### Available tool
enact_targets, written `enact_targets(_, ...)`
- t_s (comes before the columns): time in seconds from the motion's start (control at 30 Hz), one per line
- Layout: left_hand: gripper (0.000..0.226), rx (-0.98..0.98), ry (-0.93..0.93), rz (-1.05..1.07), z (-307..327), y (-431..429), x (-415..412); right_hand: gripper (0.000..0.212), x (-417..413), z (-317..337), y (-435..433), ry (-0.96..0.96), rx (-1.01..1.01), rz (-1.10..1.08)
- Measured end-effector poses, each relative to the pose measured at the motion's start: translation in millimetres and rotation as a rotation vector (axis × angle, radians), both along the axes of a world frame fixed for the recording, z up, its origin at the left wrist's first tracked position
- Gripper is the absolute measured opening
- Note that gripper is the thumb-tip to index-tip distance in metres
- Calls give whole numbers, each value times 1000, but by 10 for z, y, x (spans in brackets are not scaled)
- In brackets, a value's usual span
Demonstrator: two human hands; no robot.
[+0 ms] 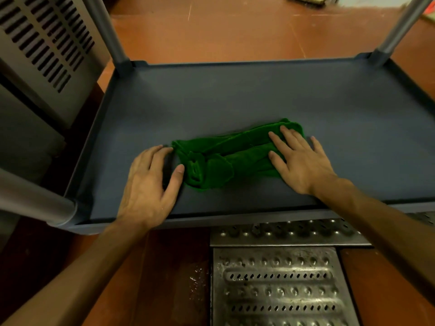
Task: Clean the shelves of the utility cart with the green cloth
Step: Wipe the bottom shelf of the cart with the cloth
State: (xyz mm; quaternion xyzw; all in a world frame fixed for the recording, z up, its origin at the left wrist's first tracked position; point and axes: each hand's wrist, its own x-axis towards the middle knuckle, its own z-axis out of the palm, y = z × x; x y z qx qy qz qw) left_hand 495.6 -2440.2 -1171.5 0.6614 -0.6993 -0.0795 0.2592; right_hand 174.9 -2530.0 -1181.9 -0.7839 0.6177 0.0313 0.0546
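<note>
The green cloth [226, 158] lies bunched in a long roll on the grey shelf [235, 95] of the utility cart, nearer the front lip than the back wall. The right hand [300, 161] rests flat on the cloth's right end, fingers straight and spread — pressing it down. The left hand [149, 184] lies on the shelf just beside the cloth's left end, fingers relaxed, thumb tip touching the fabric. Grey posts [106, 29] rise from the shelf corners. Below the front edge, a perforated metal grate [282, 285] sits in the reddish floor [223, 27].
</note>
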Motion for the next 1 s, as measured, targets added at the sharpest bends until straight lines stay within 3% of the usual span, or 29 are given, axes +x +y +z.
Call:
enact_targets(0.6,56,4,26,14,-19,1,-19,70,-866,93,-148,35,-79,-213)
enact_targets(0.87,56,31,26,15,-18,2,-23,58,-1492,118,-128,78,-133,-432)
enact_targets(1.0,57,46,20,12,-10,9,-31,58,-2124,-198,-254,93,-176,-554)
